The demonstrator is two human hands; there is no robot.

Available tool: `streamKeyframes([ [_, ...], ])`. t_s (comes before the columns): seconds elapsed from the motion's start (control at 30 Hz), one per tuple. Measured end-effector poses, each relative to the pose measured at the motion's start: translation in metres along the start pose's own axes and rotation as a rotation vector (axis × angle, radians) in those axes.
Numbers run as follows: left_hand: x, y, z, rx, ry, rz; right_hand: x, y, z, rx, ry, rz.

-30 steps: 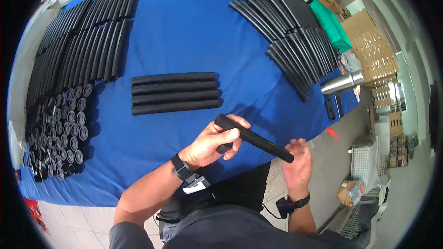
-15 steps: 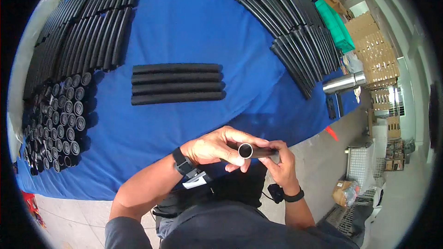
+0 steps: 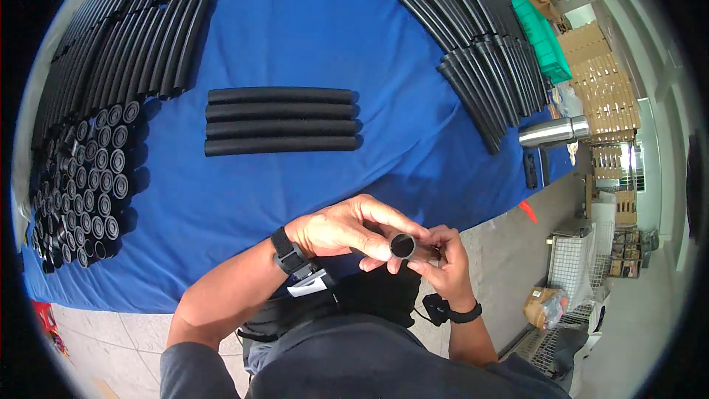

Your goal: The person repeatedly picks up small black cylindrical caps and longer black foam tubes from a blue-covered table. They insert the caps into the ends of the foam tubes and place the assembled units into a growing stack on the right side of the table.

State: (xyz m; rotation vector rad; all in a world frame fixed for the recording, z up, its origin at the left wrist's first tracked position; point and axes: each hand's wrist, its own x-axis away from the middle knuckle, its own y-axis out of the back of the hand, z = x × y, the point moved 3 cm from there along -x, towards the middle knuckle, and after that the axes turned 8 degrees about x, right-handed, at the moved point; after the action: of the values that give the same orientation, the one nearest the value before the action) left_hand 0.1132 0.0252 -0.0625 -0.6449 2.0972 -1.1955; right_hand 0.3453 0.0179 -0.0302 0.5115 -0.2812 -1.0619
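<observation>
Just off the near edge of the blue cloth, I hold a dark hollow tube (image 3: pixel 424 250) between both hands. Its round open end faces up toward me, close to my left thumb. My left hand (image 3: pixel 343 229) closes around that end, and my right hand (image 3: pixel 445 259) grips the tube farther along. Beyond my hands, several black tubes (image 3: pixel 281 129) lie side by side on the blue cloth (image 3: pixel 295 192). At the left is a cluster of black round caps (image 3: pixel 104 157) with ringed faces.
Rows of black tubes (image 3: pixel 151 48) cover the far left, and thinner black tubes (image 3: pixel 484 59) lie fanned out at the right. A steel flask (image 3: pixel 550 133) and a green bin (image 3: pixel 540 41) stand along the right edge. Wire baskets (image 3: pixel 572 262) sit on the floor beyond.
The tube's open end has tipped a little more toward me and shifted slightly right. Both hands keep their hold. The whole view has moved slightly.
</observation>
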Motion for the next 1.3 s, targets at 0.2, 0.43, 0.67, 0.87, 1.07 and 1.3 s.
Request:
streamKeyframes([
  [0.2, 0.001, 0.001, 0.0, 0.014, 0.004, 0.001, -0.003, 0.005, 0.007, 0.09, 0.119, 0.127],
  [0.43, -0.004, 0.01, 0.002, -0.02, -0.236, -0.21, 0.011, 0.0, 0.0, -0.268, -0.109, 0.136],
  [0.67, -0.008, 0.023, -0.009, 0.074, -0.43, -0.467, 0.025, -0.002, -0.003, -0.424, -0.285, 0.132],
  [0.87, -0.005, 0.024, -0.011, 0.121, -0.384, -0.489, 0.035, 0.0, 0.012, -0.322, -0.341, 0.311],
  [1.07, -0.004, 0.031, -0.008, 0.193, -0.313, -0.411, 0.036, -0.002, 0.023, -0.332, -0.391, 0.422],
  [1.3, -0.008, 0.017, -0.008, 0.045, -0.412, -0.517, 0.032, -0.01, 0.024, -0.39, -0.436, 0.447],
])
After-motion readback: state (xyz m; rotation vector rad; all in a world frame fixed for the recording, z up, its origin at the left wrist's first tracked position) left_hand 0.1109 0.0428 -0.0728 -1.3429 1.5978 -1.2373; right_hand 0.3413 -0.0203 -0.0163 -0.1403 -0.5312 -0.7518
